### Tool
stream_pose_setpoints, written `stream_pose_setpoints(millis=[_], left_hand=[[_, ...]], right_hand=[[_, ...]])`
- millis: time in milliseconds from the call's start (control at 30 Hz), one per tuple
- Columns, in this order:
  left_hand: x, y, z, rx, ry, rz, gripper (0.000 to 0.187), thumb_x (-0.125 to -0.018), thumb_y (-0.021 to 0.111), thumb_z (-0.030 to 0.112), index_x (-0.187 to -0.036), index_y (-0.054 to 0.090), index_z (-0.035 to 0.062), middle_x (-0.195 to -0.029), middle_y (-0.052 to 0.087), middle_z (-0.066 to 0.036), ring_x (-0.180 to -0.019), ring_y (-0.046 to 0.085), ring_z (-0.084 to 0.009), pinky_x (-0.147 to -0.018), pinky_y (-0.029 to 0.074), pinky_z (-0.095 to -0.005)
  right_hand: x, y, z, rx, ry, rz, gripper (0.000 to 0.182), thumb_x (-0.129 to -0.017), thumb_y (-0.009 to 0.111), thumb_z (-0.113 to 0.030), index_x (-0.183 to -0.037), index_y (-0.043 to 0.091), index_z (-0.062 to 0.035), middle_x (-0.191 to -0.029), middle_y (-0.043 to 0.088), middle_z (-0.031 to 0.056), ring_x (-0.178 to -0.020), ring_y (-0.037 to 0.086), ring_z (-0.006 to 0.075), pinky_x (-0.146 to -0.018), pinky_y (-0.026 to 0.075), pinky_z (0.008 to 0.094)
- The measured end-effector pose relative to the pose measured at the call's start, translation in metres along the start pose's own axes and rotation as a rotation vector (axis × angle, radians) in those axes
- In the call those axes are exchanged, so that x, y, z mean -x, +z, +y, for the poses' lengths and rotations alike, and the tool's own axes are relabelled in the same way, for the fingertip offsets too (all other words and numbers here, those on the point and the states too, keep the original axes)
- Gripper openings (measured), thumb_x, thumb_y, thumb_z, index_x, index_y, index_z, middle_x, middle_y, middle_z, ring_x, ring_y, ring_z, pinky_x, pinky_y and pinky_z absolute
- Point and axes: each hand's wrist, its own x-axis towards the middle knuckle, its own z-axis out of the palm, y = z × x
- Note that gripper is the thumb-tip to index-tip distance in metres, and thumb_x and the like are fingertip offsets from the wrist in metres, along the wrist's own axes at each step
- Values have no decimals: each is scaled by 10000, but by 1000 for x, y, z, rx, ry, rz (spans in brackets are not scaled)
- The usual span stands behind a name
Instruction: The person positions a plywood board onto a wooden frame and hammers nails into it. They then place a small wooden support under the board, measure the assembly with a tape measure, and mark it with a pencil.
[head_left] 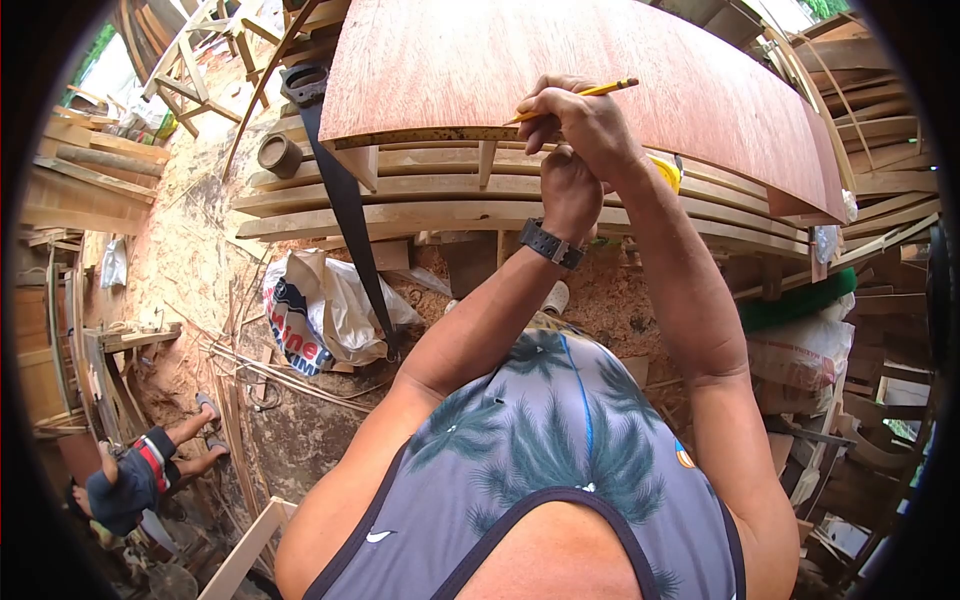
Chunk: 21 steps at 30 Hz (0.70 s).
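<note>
Right hand [575,118]: closed on a yellow pencil [603,89], tip low to the left, above the near edge of the reddish plywood sheet [450,65]. Left hand [571,193]: directly below the right wrist, watch [551,245] on its wrist, fingers curled; cannot tell what they grip. A narrow yellowish measuring strip [430,136] runs along the sheet's near edge, left of the hands; a yellow object [666,173] shows partly behind the right forearm. Sheet lies above stacked long boards [400,188]. Left of the boards: brown cylindrical container [280,155]. Nearer, on the floor: printed white sack [340,310].
</note>
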Motion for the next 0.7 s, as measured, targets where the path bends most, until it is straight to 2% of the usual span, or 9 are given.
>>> stream_pose_setpoints(millis=[33,100,167,533,700], left_hand=[[-1,-2,-2,0,0,0,289,-994,549,177,-788,627,-9,-644,597,-38,-612,567,-100,-526,435,-296],[-3,-8,-5,-47,-11,-96,283,-1004,565,216,-901,529,-45,-869,627,-81,-763,652,-139,-606,570,-304],[-4,-9,-7,-40,-7,-99,275,-1001,566,209,-901,528,-45,-870,627,-82,-760,651,-140,-605,570,-306],[-2,-8,0,-99,-21,-92,279,-971,577,175,-866,554,-82,-792,643,-110,-664,654,-168,-551,555,-326],[-1,-3,-1,-3,-27,-30,269,-965,578,168,-856,562,-77,-775,643,-106,-658,656,-173,-545,546,-328]], right_hand=[[0,0,1,-3,-7,0,201,-920,530,-83,-884,666,61,-748,693,145,-622,694,192,-586,579,296],[0,0,1,-7,-13,-1,200,-924,532,-82,-883,666,60,-749,694,144,-625,695,188,-586,580,294],[0,0,-1,34,7,-37,209,-937,493,-68,-886,656,52,-781,669,126,-680,681,174,-628,593,296],[0,1,-1,28,15,-33,202,-943,500,-64,-905,657,56,-797,669,124,-692,686,174,-632,601,297],[-1,0,1,2,10,-31,196,-944,502,-62,-903,655,54,-804,670,125,-699,691,176,-632,605,298]])
